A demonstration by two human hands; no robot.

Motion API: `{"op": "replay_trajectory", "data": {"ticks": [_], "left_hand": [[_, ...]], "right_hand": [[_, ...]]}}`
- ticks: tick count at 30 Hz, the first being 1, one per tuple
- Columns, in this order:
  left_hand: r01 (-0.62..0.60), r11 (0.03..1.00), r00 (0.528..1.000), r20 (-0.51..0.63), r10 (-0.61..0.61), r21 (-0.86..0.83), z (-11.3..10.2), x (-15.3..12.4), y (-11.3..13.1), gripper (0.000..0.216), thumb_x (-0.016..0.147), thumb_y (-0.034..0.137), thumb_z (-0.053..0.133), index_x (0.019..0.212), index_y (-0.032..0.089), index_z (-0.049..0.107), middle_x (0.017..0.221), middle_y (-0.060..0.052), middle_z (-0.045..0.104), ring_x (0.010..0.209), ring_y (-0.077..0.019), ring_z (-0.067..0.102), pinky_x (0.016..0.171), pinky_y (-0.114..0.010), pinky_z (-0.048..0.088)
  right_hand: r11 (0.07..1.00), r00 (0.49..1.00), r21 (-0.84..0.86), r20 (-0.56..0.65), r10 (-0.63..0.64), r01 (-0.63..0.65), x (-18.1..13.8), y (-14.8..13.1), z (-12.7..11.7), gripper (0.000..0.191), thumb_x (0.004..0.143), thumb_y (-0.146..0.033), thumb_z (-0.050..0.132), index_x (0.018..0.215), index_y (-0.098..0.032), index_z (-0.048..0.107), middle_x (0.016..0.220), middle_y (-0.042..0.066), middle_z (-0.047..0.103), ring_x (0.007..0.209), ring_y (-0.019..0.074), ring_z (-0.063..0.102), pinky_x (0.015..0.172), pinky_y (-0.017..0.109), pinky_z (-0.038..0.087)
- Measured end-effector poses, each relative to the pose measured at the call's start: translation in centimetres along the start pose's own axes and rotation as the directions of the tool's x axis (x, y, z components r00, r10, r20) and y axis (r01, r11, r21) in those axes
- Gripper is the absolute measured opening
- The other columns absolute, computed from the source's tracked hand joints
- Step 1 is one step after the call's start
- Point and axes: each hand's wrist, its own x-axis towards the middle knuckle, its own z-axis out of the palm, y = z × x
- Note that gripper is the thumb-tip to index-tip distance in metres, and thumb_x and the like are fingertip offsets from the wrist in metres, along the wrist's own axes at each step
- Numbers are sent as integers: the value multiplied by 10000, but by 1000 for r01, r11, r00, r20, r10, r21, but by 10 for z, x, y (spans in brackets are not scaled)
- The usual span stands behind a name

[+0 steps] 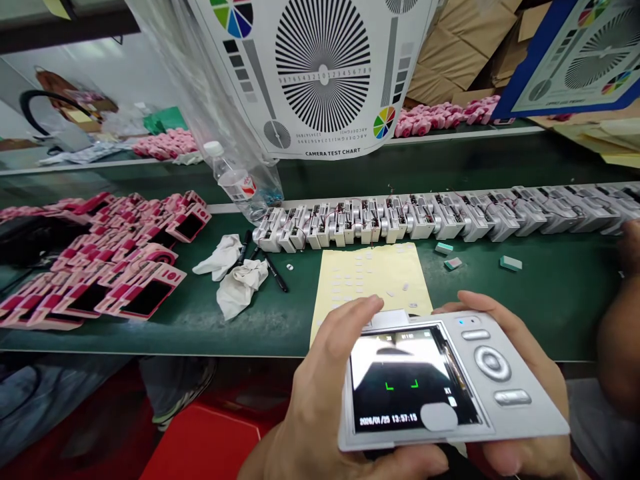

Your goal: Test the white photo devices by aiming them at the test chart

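Both my hands hold a small silver camera (495, 393) close to me, its lit screen (407, 383) showing green focus marks and a date stamp. My left hand (320, 393) grips its left side, fingers curled over the top edge. My right hand (520, 347) wraps the right side by the round button pad. The camera points toward a camera test chart (325, 73) standing behind the green bench (550, 300). A yellow sheet (373, 277) with small white stickers lies just beyond my hands.
A long row of silver camera bodies (440, 217) lines the bench. Pink camera shells (105, 267) are piled at the left. White cloths (235, 273), black pens (275, 272), a water bottle (233, 180) and small teal blocks (510, 263) lie around. Another person's arm (623, 320) is at the right edge.
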Motion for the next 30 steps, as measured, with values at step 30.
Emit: {"op": "replay_trajectory", "data": {"ticks": [30], "left_hand": [[-49,998,995,94,46,35,12,16,-81,690,580,581,705,1115,201,492,1047,-74,576,944,-223,585,833,-326,476]], "right_hand": [[962,968,151,138,209,-229,-5,48,-4,633,820,-436,549,1375,-327,265,1408,25,352,1254,235,388,962,295,412]]}}
